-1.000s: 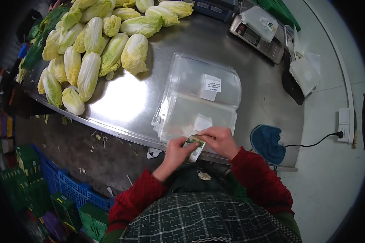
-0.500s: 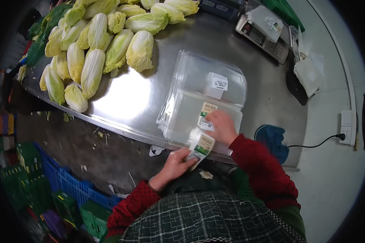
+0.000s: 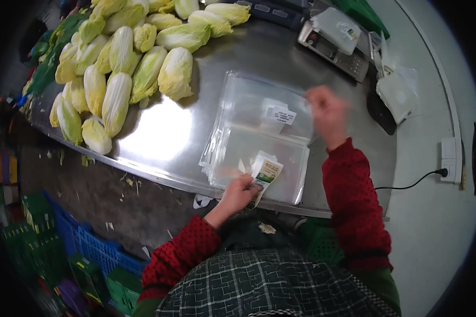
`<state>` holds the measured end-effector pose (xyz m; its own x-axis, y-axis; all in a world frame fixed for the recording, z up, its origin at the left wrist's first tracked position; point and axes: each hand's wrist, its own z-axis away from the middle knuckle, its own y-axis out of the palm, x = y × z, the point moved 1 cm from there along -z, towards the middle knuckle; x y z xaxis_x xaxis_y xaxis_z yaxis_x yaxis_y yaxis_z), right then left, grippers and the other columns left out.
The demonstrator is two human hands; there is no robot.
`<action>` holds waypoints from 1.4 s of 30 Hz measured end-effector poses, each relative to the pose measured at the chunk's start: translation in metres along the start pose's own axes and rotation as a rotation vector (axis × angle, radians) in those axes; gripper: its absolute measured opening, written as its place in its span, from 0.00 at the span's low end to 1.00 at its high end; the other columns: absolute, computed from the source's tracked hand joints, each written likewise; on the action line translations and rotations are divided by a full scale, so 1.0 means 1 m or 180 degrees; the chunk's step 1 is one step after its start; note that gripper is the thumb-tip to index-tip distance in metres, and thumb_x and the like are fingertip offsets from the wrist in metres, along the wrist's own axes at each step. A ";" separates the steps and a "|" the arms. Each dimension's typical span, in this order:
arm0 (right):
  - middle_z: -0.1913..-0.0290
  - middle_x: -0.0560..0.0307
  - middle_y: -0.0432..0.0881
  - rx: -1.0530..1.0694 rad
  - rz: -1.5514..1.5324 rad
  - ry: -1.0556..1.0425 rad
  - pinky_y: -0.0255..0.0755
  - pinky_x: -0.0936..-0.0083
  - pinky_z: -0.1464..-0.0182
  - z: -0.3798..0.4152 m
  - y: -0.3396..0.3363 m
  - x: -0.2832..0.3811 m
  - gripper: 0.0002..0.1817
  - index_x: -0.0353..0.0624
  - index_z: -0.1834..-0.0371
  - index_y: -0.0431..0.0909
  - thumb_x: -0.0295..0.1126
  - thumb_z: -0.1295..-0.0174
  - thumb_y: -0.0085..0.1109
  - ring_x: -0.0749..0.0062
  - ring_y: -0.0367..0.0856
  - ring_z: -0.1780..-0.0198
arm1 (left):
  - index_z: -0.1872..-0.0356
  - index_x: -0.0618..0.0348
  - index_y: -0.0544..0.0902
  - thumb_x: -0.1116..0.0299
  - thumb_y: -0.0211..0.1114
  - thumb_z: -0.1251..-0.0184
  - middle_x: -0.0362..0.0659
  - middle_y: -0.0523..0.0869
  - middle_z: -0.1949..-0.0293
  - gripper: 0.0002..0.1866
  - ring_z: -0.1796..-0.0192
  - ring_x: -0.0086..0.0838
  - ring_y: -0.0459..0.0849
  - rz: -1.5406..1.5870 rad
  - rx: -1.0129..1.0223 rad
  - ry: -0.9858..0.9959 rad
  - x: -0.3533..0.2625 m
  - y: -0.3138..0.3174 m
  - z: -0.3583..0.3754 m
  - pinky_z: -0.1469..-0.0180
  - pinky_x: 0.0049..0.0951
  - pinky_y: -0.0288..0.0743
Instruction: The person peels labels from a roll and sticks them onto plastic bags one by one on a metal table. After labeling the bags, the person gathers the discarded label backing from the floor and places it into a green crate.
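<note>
My left hand [image 3: 238,193] is closed on a strip of printed labels [image 3: 266,173] at the table's front edge. The strip has beige, green and white areas and lies over the front of a stack of clear plastic bags [image 3: 259,143]. Out at the stack's right edge is my right hand [image 3: 328,113], raised and smeared by motion. Its fingers look curled, but whether they hold a bag's edge cannot be made out. White printed stickers [image 3: 283,115] show on the rear half of the bags.
Several Chinese cabbages [image 3: 175,74] are heaped at the table's [image 3: 206,100] back left. A scale [image 3: 336,53] with white packets on it stands at the back right. A black cable [image 3: 410,182] runs to a wall socket. Blue and green crates [image 3: 103,247] are on the floor at left.
My right hand has left the bag label near the front and moved up and right. The label it touched no longer shows there. My left hand still holds the strip, now slightly higher.
</note>
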<state>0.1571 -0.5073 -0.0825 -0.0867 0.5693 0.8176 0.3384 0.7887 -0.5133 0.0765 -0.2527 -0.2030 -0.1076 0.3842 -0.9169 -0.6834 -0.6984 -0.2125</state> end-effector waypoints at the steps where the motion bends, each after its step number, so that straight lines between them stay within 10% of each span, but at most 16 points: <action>1: 0.70 0.58 0.81 0.1010 0.0138 0.0119 0.71 0.78 0.61 0.023 0.009 -0.013 0.05 0.39 0.64 0.79 0.27 0.42 0.59 0.76 0.74 0.68 | 0.59 0.61 0.84 0.70 0.68 0.43 0.50 0.84 0.62 0.11 0.52 0.42 0.82 -0.0021 0.0016 0.0060 -0.002 -0.002 -0.003 0.51 0.36 0.74; 4: 0.75 0.55 0.78 0.1549 0.0137 0.0000 0.71 0.76 0.68 0.095 0.047 -0.012 0.09 0.38 0.63 0.81 0.31 0.43 0.64 0.78 0.74 0.73 | 0.57 0.60 0.84 0.71 0.68 0.43 0.48 0.84 0.61 0.12 0.52 0.39 0.81 0.0581 0.0019 -0.0778 0.006 0.004 0.002 0.51 0.34 0.73; 6: 0.75 0.54 0.79 0.1712 -0.0426 0.0545 0.71 0.76 0.68 0.113 0.054 -0.010 0.10 0.38 0.62 0.82 0.31 0.44 0.65 0.77 0.74 0.73 | 0.58 0.63 0.84 0.73 0.68 0.42 0.44 0.85 0.64 0.11 0.58 0.30 0.82 -0.0476 -0.1028 0.0824 -0.002 0.003 0.010 0.55 0.28 0.74; 10: 0.75 0.50 0.81 0.1890 -0.0483 0.0913 0.72 0.76 0.68 0.132 0.058 0.002 0.09 0.36 0.65 0.83 0.31 0.43 0.64 0.76 0.76 0.75 | 0.61 0.65 0.84 0.72 0.69 0.42 0.40 0.84 0.71 0.10 0.65 0.19 0.79 0.0017 -0.0871 0.1611 -0.021 -0.008 0.003 0.61 0.22 0.73; 12: 0.74 0.51 0.82 0.1360 -0.0208 0.0550 0.72 0.76 0.68 0.132 0.058 0.010 0.09 0.37 0.64 0.83 0.31 0.43 0.65 0.78 0.77 0.74 | 0.66 0.66 0.85 0.70 0.71 0.42 0.36 0.83 0.77 0.09 0.70 0.13 0.76 0.0818 -0.0293 -0.0273 -0.025 -0.011 0.011 0.67 0.19 0.72; 14: 0.73 0.50 0.83 0.1155 -0.0140 0.0479 0.72 0.76 0.68 0.118 0.050 0.018 0.08 0.37 0.65 0.83 0.31 0.43 0.65 0.76 0.78 0.74 | 0.66 0.66 0.85 0.69 0.72 0.43 0.37 0.85 0.76 0.10 0.71 0.13 0.77 0.0744 -0.0335 -0.0449 -0.026 -0.014 0.028 0.69 0.19 0.72; 26: 0.57 0.50 0.73 0.0800 0.1665 0.0108 0.70 0.59 0.54 0.085 0.075 -0.036 0.30 0.45 0.51 0.73 0.40 0.59 0.73 0.52 0.75 0.52 | 0.59 0.62 0.84 0.68 0.69 0.41 0.45 0.85 0.67 0.12 0.65 0.30 0.83 0.0433 -0.0376 0.0239 -0.008 -0.004 0.068 0.61 0.29 0.76; 31: 0.63 0.53 0.76 0.1628 0.1032 -0.0068 0.71 0.63 0.56 0.124 0.078 -0.040 0.15 0.42 0.67 0.78 0.38 0.54 0.70 0.54 0.74 0.56 | 0.64 0.61 0.83 0.67 0.70 0.46 0.51 0.81 0.62 0.11 0.59 0.41 0.82 0.0321 0.0718 0.0248 -0.019 -0.009 0.061 0.57 0.33 0.74; 35: 0.68 0.56 0.78 0.1716 0.0755 -0.0491 0.72 0.64 0.59 0.110 0.078 -0.068 0.07 0.45 0.73 0.79 0.35 0.44 0.62 0.58 0.76 0.62 | 0.68 0.63 0.79 0.69 0.67 0.46 0.51 0.81 0.62 0.09 0.56 0.46 0.79 -0.0244 0.0189 0.0775 -0.022 -0.008 0.028 0.56 0.41 0.72; 37: 0.73 0.56 0.78 0.2545 0.0870 0.0656 0.73 0.69 0.63 0.083 0.066 -0.062 0.06 0.43 0.71 0.79 0.31 0.39 0.57 0.64 0.76 0.71 | 0.67 0.63 0.81 0.71 0.67 0.44 0.52 0.82 0.61 0.07 0.57 0.46 0.79 -0.0433 -0.0174 0.0940 -0.005 -0.006 0.007 0.55 0.39 0.73; 39: 0.71 0.55 0.79 0.0503 -0.0094 0.0802 0.71 0.77 0.62 0.041 0.048 -0.058 0.04 0.38 0.70 0.78 0.24 0.39 0.54 0.78 0.76 0.68 | 0.63 0.63 0.83 0.72 0.66 0.43 0.53 0.83 0.58 0.07 0.56 0.44 0.80 -0.0628 0.0010 0.0662 0.002 -0.006 0.001 0.53 0.34 0.74; 42: 0.69 0.57 0.81 -0.0670 0.0155 -0.0122 0.71 0.79 0.63 0.012 0.003 0.016 0.04 0.38 0.70 0.77 0.24 0.39 0.54 0.78 0.76 0.68 | 0.69 0.62 0.83 0.68 0.67 0.45 0.51 0.81 0.68 0.07 0.59 0.46 0.79 -0.0070 -0.0408 0.0363 0.000 -0.002 0.007 0.57 0.43 0.72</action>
<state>0.1453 -0.4934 -0.0740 -0.0996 0.6172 0.7805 0.5310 0.6963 -0.4829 0.0723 -0.2471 -0.2005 -0.0060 0.3343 -0.9424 -0.5863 -0.7647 -0.2676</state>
